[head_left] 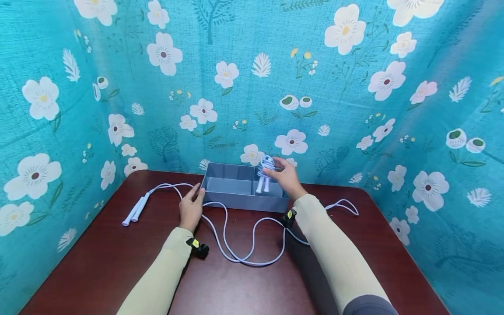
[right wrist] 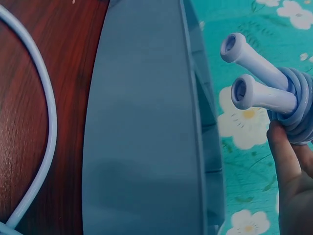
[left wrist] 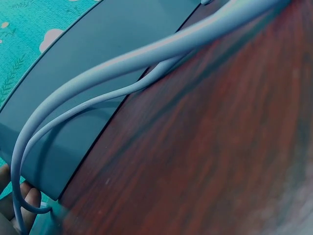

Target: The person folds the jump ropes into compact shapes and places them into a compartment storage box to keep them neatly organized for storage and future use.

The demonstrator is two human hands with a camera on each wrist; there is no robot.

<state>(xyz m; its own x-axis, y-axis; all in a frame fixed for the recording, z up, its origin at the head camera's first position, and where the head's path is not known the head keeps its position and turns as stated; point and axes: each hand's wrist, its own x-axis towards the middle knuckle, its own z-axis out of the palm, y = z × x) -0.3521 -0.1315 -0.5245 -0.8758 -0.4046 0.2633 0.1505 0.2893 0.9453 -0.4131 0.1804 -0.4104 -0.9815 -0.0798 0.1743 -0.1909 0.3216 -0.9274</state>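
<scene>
The right hand (head_left: pixel 286 178) is pinching a wound skipping rope (head_left: pixel 265 173) by its coils and holding it, handles down, over the right compartment of the grey box (head_left: pixel 236 200). The step seems to be the putting in; next it needs lowering and letting go. The left hand (head_left: pixel 191 205), fingers straight, is steadying the box corner. A loose rope (head_left: pixel 236 256) is lying on the dark red desk (head_left: pixel 98 271), with flowered teal cloth (head_left: pixel 354 87) hanging around.

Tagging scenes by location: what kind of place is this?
Likely a staged recording booth, not a home: teal floral cloth hangs on three sides of a dark wooden table. On it sit only a grey divided box and skipping ropes, one loose, one coiled in the right hand.
</scene>
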